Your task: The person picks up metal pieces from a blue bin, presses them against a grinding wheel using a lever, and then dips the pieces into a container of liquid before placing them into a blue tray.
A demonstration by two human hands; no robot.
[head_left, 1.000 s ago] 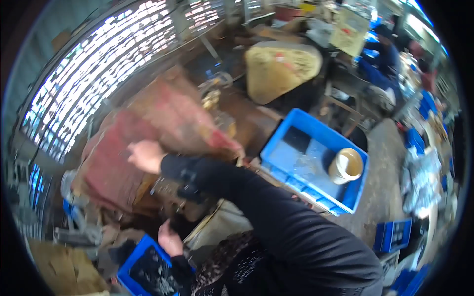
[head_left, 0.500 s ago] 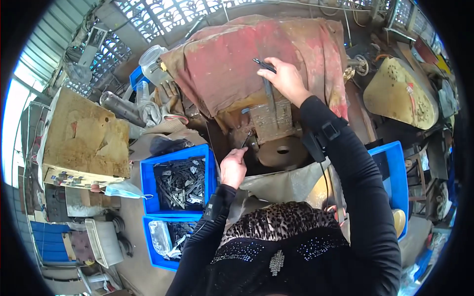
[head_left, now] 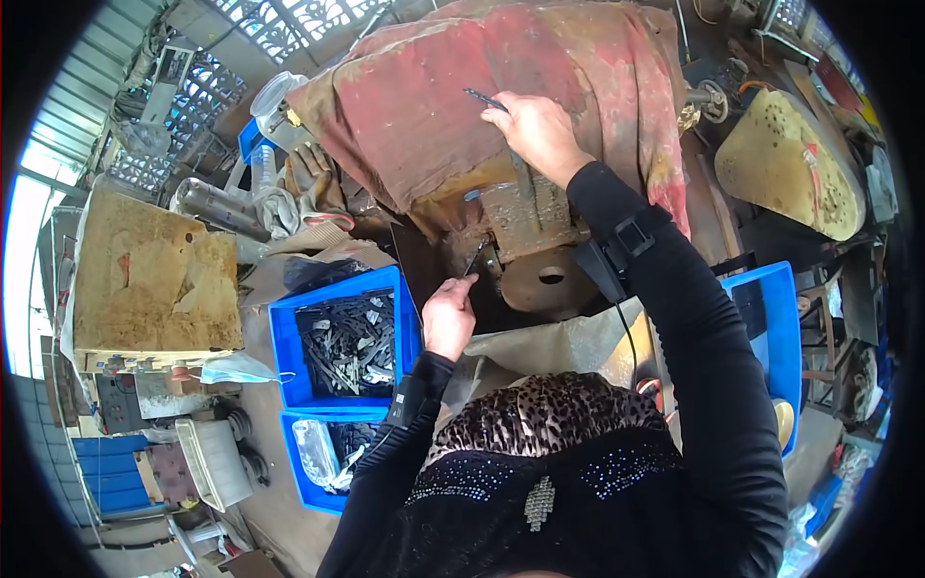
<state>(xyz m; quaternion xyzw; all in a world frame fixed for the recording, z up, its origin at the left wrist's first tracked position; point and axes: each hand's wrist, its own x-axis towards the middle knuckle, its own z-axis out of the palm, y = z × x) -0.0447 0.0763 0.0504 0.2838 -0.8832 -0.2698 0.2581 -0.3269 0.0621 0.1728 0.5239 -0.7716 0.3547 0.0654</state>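
Note:
My right hand (head_left: 541,137) is closed around a thin black strip (head_left: 485,99), whose pointed end sticks out to the left over the red cloth (head_left: 414,106). That cloth drapes over a machine. Lower down, my left hand (head_left: 449,318) pinches another thin dark strip (head_left: 474,258) between thumb and finger, beside the machine's dirt-caked front. A brown metal plate with a round hole (head_left: 528,282) lies just right of this strip, apart from my fingers. What kind of pieces the strips are, I cannot make out.
Left of my left arm stands a blue bin (head_left: 334,284) of dark strips, with a second blue bin (head_left: 306,496) nearer me. A stained box-like block (head_left: 159,279) is at the left. Another blue container (head_left: 776,318) stands right, below a yellowish padded board (head_left: 785,164). Gloves (head_left: 310,173) lie at the back left.
My right hand has shifted slightly left with its strip, which now points more to the left. My left hand still holds its strip low by the machine. The whole view has shifted a little.

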